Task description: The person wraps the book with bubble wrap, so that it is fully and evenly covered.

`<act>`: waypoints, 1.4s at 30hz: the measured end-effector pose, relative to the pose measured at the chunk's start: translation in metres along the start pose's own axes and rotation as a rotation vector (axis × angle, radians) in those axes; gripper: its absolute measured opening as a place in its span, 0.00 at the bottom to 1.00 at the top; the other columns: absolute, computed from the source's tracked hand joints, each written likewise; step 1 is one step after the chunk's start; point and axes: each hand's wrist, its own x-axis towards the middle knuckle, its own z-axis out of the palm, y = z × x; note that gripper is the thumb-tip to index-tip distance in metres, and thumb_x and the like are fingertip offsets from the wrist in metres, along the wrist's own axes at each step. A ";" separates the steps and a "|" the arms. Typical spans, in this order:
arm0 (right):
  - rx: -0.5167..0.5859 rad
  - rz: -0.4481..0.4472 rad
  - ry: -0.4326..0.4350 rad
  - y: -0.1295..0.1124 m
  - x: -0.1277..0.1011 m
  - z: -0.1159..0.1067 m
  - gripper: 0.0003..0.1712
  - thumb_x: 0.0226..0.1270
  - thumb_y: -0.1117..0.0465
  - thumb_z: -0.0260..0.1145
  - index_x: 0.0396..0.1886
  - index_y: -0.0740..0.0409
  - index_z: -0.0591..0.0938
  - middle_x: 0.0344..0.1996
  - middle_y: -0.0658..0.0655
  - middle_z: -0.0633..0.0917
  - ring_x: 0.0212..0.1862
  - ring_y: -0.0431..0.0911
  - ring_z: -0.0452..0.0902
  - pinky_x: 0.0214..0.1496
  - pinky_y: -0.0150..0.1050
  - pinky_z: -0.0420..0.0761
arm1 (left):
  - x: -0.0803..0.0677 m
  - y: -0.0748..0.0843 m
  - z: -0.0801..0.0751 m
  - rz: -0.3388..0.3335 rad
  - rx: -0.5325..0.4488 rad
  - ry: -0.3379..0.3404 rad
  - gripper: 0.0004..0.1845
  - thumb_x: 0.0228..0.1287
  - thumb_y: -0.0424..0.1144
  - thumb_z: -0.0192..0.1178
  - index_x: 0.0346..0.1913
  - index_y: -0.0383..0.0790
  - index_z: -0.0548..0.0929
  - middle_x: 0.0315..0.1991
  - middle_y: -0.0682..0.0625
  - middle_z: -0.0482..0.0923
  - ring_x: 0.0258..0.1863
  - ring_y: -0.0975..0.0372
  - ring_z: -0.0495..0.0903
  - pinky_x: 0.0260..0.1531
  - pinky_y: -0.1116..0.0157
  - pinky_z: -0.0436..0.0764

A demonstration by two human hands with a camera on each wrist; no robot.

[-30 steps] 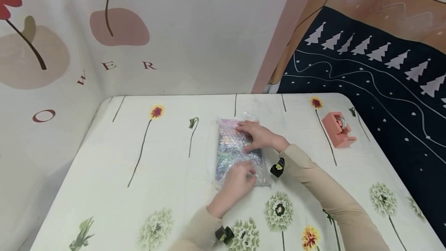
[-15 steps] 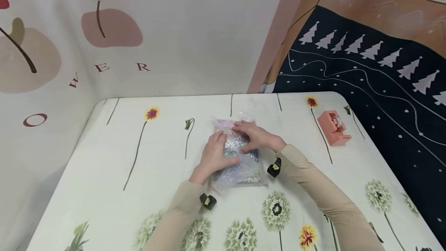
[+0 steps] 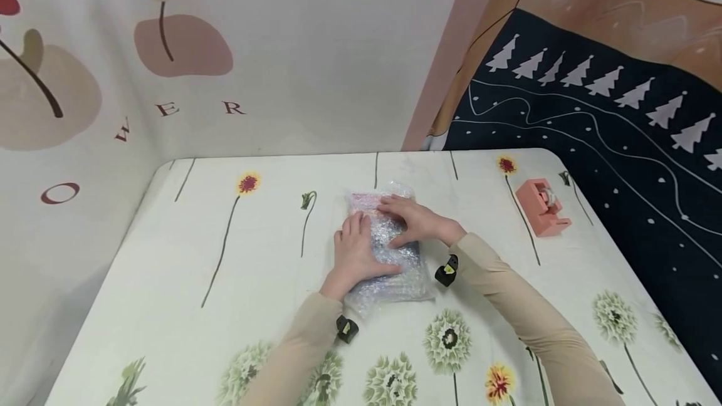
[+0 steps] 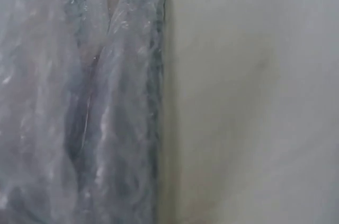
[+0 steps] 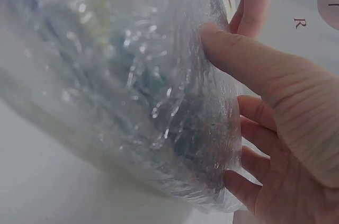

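A flat rectangular thing wrapped in clear bubble wrap point(image 3: 381, 234) lies on the table, with pink showing through near its top edge. My left hand point(image 3: 355, 252) rests along its left side, fingers spread upward and thumb stretched over the wrap. From the right, my right hand point(image 3: 416, 219) presses on the upper part, fingers extended and thumb apart. In the right wrist view, the thumb and fingertips of my right hand point(image 5: 296, 113) touch the shiny bubble wrap point(image 5: 132, 75). The left wrist view shows folded layers of bubble wrap point(image 4: 119, 107) along a straight edge.
A pink tape dispenser point(image 3: 538, 208) with a roll in it stands at the right of the table. A flower-print cloth point(image 3: 271, 306) covers the tabletop. Printed hangings point(image 3: 316, 61) rise behind it and along both sides.
My left hand has gone from the lower middle of the wrapped thing to its left side, then slightly right. Wrap now covers more of the colours. My right hand stays in place.
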 end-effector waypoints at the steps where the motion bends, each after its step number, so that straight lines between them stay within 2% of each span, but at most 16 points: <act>1: 0.001 0.001 0.000 0.000 0.000 0.000 0.47 0.48 0.55 0.76 0.65 0.70 0.66 0.68 0.69 0.60 0.70 0.65 0.47 0.69 0.60 0.48 | 0.000 0.001 0.001 -0.005 0.008 0.004 0.68 0.27 0.73 0.68 0.69 0.30 0.57 0.69 0.36 0.51 0.68 0.47 0.51 0.59 0.47 0.61; 7: 0.008 -0.002 0.004 0.003 0.000 0.001 0.47 0.48 0.56 0.76 0.65 0.70 0.66 0.68 0.70 0.60 0.70 0.65 0.47 0.69 0.60 0.48 | 0.002 0.005 0.006 -0.048 0.034 0.020 0.70 0.25 0.75 0.67 0.69 0.31 0.57 0.69 0.37 0.53 0.68 0.47 0.50 0.56 0.48 0.62; 13: 0.032 -0.008 0.004 0.001 0.000 0.000 0.46 0.48 0.58 0.76 0.64 0.71 0.66 0.67 0.70 0.60 0.70 0.66 0.47 0.69 0.60 0.47 | 0.003 0.009 0.008 -0.077 0.054 0.021 0.71 0.24 0.77 0.66 0.70 0.30 0.56 0.69 0.37 0.52 0.68 0.47 0.49 0.55 0.45 0.61; 20: 0.001 -0.007 0.002 -0.001 0.000 -0.001 0.46 0.47 0.58 0.77 0.64 0.71 0.67 0.67 0.70 0.61 0.69 0.66 0.48 0.69 0.60 0.49 | 0.003 0.013 0.008 -0.098 0.078 0.012 0.72 0.25 0.78 0.65 0.70 0.30 0.55 0.70 0.36 0.51 0.69 0.46 0.49 0.57 0.39 0.58; 24: -0.001 -0.008 0.004 -0.002 0.000 -0.002 0.46 0.47 0.58 0.77 0.64 0.71 0.67 0.67 0.70 0.61 0.69 0.66 0.48 0.69 0.60 0.48 | 0.004 0.014 0.008 -0.097 0.085 0.011 0.73 0.24 0.78 0.65 0.70 0.29 0.55 0.70 0.36 0.52 0.69 0.46 0.49 0.57 0.40 0.58; 30: 0.099 -0.014 0.035 0.003 -0.003 0.004 0.44 0.49 0.59 0.75 0.64 0.71 0.67 0.68 0.70 0.59 0.70 0.65 0.44 0.70 0.58 0.46 | 0.003 0.014 0.008 -0.091 0.086 0.019 0.73 0.23 0.77 0.66 0.69 0.28 0.57 0.69 0.36 0.52 0.68 0.46 0.50 0.59 0.44 0.58; 32: 0.150 -0.007 0.058 0.006 -0.006 0.006 0.43 0.50 0.60 0.75 0.64 0.70 0.68 0.68 0.69 0.59 0.71 0.63 0.45 0.70 0.56 0.49 | 0.003 0.014 0.008 -0.091 0.085 0.026 0.73 0.22 0.77 0.67 0.69 0.28 0.57 0.69 0.36 0.52 0.68 0.46 0.50 0.59 0.44 0.58; 35: 0.204 0.012 0.122 0.008 -0.012 0.007 0.38 0.52 0.62 0.73 0.63 0.69 0.69 0.67 0.69 0.62 0.69 0.62 0.52 0.68 0.54 0.58 | 0.003 0.014 0.008 -0.089 0.078 0.027 0.73 0.22 0.77 0.67 0.69 0.27 0.56 0.69 0.35 0.53 0.68 0.46 0.50 0.59 0.44 0.58; 38: 0.218 0.032 0.221 0.008 -0.021 0.002 0.33 0.56 0.63 0.70 0.61 0.69 0.71 0.65 0.69 0.66 0.67 0.61 0.59 0.65 0.54 0.63 | 0.004 0.014 0.009 -0.088 0.073 0.024 0.73 0.22 0.77 0.67 0.69 0.27 0.56 0.69 0.35 0.52 0.68 0.46 0.50 0.60 0.44 0.57; 42: 0.250 0.034 0.375 0.008 -0.037 -0.009 0.25 0.59 0.68 0.67 0.57 0.71 0.74 0.59 0.70 0.73 0.62 0.61 0.65 0.64 0.55 0.64 | 0.004 0.014 0.009 -0.088 0.072 0.024 0.73 0.22 0.76 0.67 0.69 0.28 0.56 0.69 0.36 0.53 0.68 0.46 0.50 0.60 0.45 0.57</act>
